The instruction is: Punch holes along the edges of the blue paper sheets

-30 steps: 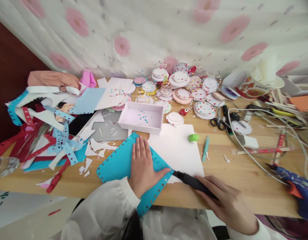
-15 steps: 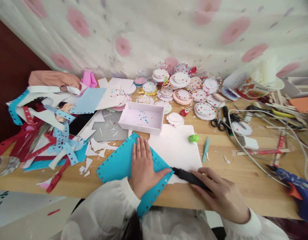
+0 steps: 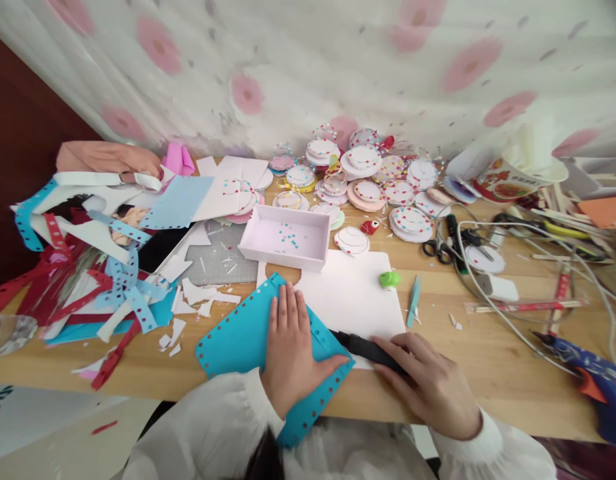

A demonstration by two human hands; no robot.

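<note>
A blue sheet of paper [image 3: 248, 340] with rows of small punched holes along its edges lies slanted at the table's front. My left hand [image 3: 291, 353] rests flat on it, fingers stretched and thumb out to the right. My right hand [image 3: 433, 380] is closed around a long black tool [image 3: 371, 350] with a narrow tip; its exact kind is not clear. The tip meets the sheet's right edge, by a row of holes. Under the tool lies white paper [image 3: 348, 293]. Behind the sheet stands a lilac box [image 3: 255, 257] holding tiny blue bits.
Paper strips and scraps [image 3: 133, 280] pile up at left. Several decorated round paper pieces [image 3: 363, 160] stand at the back. Right of the white paper are a small green item [image 3: 389, 279], a turquoise tool [image 3: 413, 302], scissors [image 3: 438, 250], a white cable [image 3: 463, 267] and a blue glue gun [image 3: 588, 373].
The black tool has slid up and left along the sheet's right edge, my right hand with it. The sheet and my left hand shift slightly right and down in view.
</note>
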